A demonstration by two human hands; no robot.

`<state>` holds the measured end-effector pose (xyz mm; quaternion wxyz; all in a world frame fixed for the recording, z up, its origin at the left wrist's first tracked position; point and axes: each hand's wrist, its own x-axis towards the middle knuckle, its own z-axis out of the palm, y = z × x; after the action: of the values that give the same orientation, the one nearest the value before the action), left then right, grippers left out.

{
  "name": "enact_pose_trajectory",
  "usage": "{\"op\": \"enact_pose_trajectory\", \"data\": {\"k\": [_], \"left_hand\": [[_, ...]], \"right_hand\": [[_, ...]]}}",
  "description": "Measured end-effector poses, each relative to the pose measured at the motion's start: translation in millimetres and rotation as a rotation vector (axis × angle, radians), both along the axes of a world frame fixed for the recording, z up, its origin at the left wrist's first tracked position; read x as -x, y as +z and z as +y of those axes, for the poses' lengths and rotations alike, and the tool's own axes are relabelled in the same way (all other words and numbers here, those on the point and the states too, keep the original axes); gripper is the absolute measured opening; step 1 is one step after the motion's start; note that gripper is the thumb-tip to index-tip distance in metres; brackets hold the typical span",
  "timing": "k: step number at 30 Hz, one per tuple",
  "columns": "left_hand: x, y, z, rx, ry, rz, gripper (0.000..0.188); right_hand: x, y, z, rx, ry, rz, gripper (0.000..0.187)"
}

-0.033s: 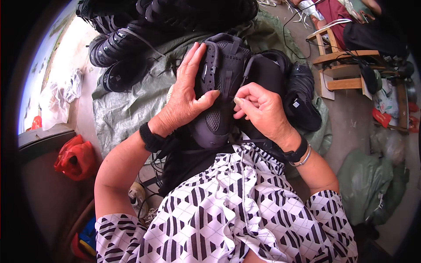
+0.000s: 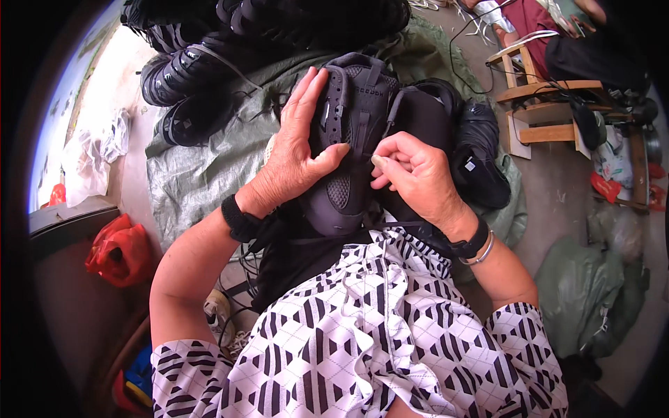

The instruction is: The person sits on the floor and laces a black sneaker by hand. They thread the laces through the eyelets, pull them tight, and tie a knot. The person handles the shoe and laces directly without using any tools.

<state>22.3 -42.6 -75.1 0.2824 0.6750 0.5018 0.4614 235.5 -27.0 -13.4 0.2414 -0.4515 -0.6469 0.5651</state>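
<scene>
Dark sneaker point(image 2: 333, 217) sits at the person's lap, toe cap pointing back at the body, tongue point(image 2: 366, 90) standing up at the far end. Mesh panel point(image 2: 339, 189) shows over the toe; row of eyelets point(image 2: 336, 104) visible on its left flap. Left hand point(image 2: 296, 153) is flat and unclenched along the shoe's left side, fingers stretched together away from the body, thumb reaching over toward the shoe's middle. Right hand point(image 2: 416, 171) is just right of the tongue's base, fingers curled, thumb tip near the index finger; can't tell if it grips a lace or nothing.

Black band point(image 2: 240, 219) on left wrist; dark strap point(image 2: 471, 242) plus silver bracelet point(image 2: 483, 251) on right. Person wears a black-and-white patterned top point(image 2: 369, 313).

Another dark shoe point(image 2: 481, 167) lies to the right, beyond the right hand, on green tarp point(image 2: 195, 188). Pile of dark shoes point(image 2: 306, 24) at the top. Red plastic bag point(image 2: 122, 251) at left, white plastic bag point(image 2: 90, 157) above it. Wooden stool point(image 2: 550, 134) upper right, near a second person point(image 2: 519, 28), partly cut off. Green sack point(image 2: 582, 292) lower right.
</scene>
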Motion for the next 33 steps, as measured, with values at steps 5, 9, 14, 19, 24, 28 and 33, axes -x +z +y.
{"op": "enact_pose_trajectory", "data": {"k": [5,9,14,19,24,28,33], "left_hand": [[-0.5,1.4,-1.5,-0.014,-0.006,-0.004,0.093],[0.7,1.4,-2.7,-0.018,-0.004,0.017,0.093],[-0.6,-4.2,-3.1,-0.079,-0.009,0.046,0.091],[0.1,-4.8,-1.7,-0.081,-0.019,0.081,0.089],[1.3,-7.5,-1.2,-0.05,-0.04,0.047,0.083],[0.8,-7.2,-3.3,-0.036,-0.037,0.048,0.079],[0.7,-7.1,-3.4,-0.048,-0.033,0.081,0.08]], "right_hand": [[2.2,-5.0,-3.3,-0.04,-0.018,0.017,0.001],[1.4,-7.0,-2.0,0.022,0.011,0.03,0.003],[-8.3,-5.2,5.4,0.634,-0.081,0.289,0.007],[6.0,-7.5,6.2,-0.009,-0.034,-0.016,0.009],[2.6,-15.5,-0.7,-0.261,-0.023,-0.038,0.01],[-5.6,-20.6,-14.6,-0.185,-0.118,0.058,0.016],[-5.2,-21.0,-11.2,-0.08,-0.137,-0.001,0.011]]}}
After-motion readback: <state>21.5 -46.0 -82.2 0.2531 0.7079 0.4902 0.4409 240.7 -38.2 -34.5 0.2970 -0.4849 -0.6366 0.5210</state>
